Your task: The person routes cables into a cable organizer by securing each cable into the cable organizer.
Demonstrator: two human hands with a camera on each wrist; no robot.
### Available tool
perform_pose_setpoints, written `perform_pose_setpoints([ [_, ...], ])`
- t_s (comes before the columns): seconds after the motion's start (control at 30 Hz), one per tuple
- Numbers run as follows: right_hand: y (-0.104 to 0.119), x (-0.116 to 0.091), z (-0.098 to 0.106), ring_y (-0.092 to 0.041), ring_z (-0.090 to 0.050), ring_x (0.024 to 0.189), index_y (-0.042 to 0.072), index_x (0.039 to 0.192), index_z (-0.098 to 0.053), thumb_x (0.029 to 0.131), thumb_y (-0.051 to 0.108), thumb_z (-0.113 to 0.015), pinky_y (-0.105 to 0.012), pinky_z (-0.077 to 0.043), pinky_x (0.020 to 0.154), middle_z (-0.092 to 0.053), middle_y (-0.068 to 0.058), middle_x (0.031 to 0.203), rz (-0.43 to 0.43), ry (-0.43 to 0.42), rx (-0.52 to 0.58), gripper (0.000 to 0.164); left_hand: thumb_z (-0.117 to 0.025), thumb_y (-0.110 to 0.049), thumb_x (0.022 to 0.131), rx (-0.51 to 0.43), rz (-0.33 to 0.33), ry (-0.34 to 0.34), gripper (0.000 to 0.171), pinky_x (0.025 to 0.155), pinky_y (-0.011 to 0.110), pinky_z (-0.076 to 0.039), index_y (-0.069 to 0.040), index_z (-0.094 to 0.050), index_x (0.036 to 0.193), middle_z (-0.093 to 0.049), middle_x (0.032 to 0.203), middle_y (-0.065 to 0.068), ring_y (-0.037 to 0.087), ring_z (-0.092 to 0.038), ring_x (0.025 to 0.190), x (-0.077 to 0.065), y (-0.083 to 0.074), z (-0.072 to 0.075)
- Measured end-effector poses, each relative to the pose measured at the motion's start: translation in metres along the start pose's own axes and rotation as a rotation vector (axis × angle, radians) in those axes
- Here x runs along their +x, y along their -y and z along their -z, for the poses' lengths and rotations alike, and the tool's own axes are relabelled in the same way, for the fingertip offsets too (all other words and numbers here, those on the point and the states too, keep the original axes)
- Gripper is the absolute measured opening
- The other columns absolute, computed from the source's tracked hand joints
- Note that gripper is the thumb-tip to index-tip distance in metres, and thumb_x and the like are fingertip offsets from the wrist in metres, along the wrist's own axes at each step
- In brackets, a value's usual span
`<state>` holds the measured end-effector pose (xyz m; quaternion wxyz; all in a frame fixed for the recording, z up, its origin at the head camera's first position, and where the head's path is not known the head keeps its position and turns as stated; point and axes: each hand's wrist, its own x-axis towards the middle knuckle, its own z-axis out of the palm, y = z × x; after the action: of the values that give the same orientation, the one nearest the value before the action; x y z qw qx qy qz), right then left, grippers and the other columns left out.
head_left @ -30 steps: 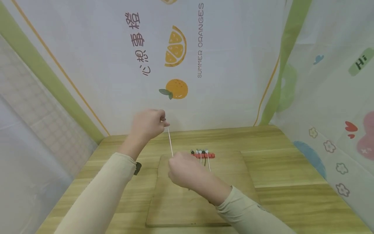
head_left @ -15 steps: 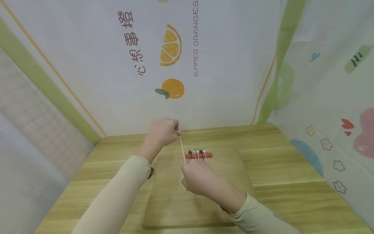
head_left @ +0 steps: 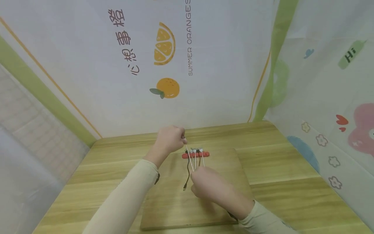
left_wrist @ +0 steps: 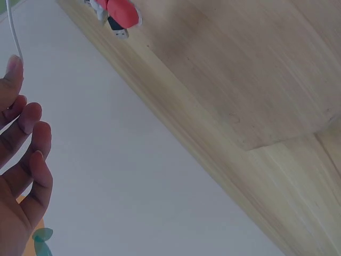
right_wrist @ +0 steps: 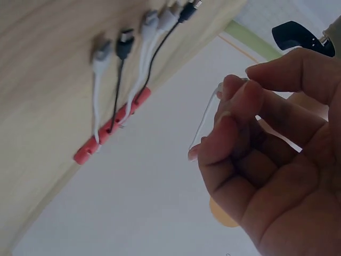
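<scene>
A white cable (head_left: 189, 156) runs taut between my two hands. Its upper end is pinched by my left hand (head_left: 171, 139), which is raised near the table's back edge. My right hand (head_left: 211, 186), lower and nearer to me over the board, pinches the other end between thumb and fingertips. In the head view the taut cable crosses the left part of a red cable holder (head_left: 206, 154). Several white and black cables sit in the holder's slots, their plugs lined up in a row in the right wrist view, including a black plug (right_wrist: 125, 45) and a white plug (right_wrist: 101, 57).
The holder lies at the far end of a wooden board (head_left: 172, 211) on a wood-grain table (head_left: 292, 169). A thin black cable (head_left: 188, 172) trails from the holder toward me across the board. Behind the table hangs a white printed cloth (head_left: 219, 65).
My left hand has come down and to the right, and my right hand has shifted right and slightly nearer. The stretched white cable now overlaps the holder; the trailing black cable has come into sight.
</scene>
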<state>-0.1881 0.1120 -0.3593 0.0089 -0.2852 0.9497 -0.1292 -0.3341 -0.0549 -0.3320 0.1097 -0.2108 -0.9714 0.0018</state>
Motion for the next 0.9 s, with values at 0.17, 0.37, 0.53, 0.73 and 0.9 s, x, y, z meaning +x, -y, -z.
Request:
perform_pose_setpoints([
  [0.17,-0.002,-0.006,-0.005,-0.007,-0.032,0.052,0.015,0.06,-0.049,0.085,0.006,-0.072,-0.022,-0.028,0.046,-0.036,0.006,0.059,-0.034,-0.001,-0.035,0.036,-0.076,-0.038,0.097,-0.008,-0.02,0.031,0.026,0.059,0.032,-0.048,-0.025,-0.064,0.078,-0.065,0.073,-0.012,0.01,-0.057,0.068,0.005,-0.011,-0.009],
  [0.37,-0.005,-0.013,-0.011,-0.008,-0.039,0.051,0.015,0.064,-0.056,0.091,0.011,-0.072,-0.024,-0.037,0.045,-0.047,0.004,0.06,-0.071,0.02,-0.022,0.031,-0.078,-0.039,0.097,-0.052,-0.027,0.09,0.022,0.06,0.033,-0.052,-0.024,-0.069,0.084,-0.069,0.079,-0.012,0.009,-0.061,0.071,0.011,-0.025,-0.019],
  [0.53,-0.013,-0.018,-0.016,-0.011,-0.043,0.055,0.012,0.066,-0.06,0.089,0.011,-0.074,-0.027,-0.04,0.048,-0.054,0.001,0.066,-0.076,-0.009,-0.048,0.027,-0.077,-0.042,0.097,-0.03,-0.023,0.115,0.02,0.059,0.03,-0.051,-0.025,-0.071,0.088,-0.071,0.083,-0.013,0.008,-0.062,0.072,0.016,-0.03,-0.031],
  [0.73,-0.02,-0.024,-0.018,-0.012,-0.045,0.054,0.011,0.065,-0.06,0.087,0.008,-0.072,-0.027,-0.041,0.049,-0.056,-0.001,0.066,-0.058,-0.025,-0.065,0.025,-0.076,-0.046,0.097,-0.012,-0.033,0.129,0.024,0.058,0.031,-0.05,-0.025,-0.071,0.088,-0.071,0.083,-0.012,0.009,-0.062,0.074,0.021,-0.037,-0.036],
  [0.9,-0.023,-0.026,-0.019,-0.012,-0.045,0.054,0.01,0.065,-0.061,0.085,0.005,-0.072,-0.028,-0.04,0.047,-0.057,-0.003,0.066,-0.063,-0.046,-0.045,0.023,-0.075,-0.047,0.097,-0.007,-0.055,0.116,0.024,0.061,0.034,-0.051,-0.026,-0.07,0.086,-0.07,0.082,-0.013,0.01,-0.062,0.075,0.024,-0.044,-0.039],
])
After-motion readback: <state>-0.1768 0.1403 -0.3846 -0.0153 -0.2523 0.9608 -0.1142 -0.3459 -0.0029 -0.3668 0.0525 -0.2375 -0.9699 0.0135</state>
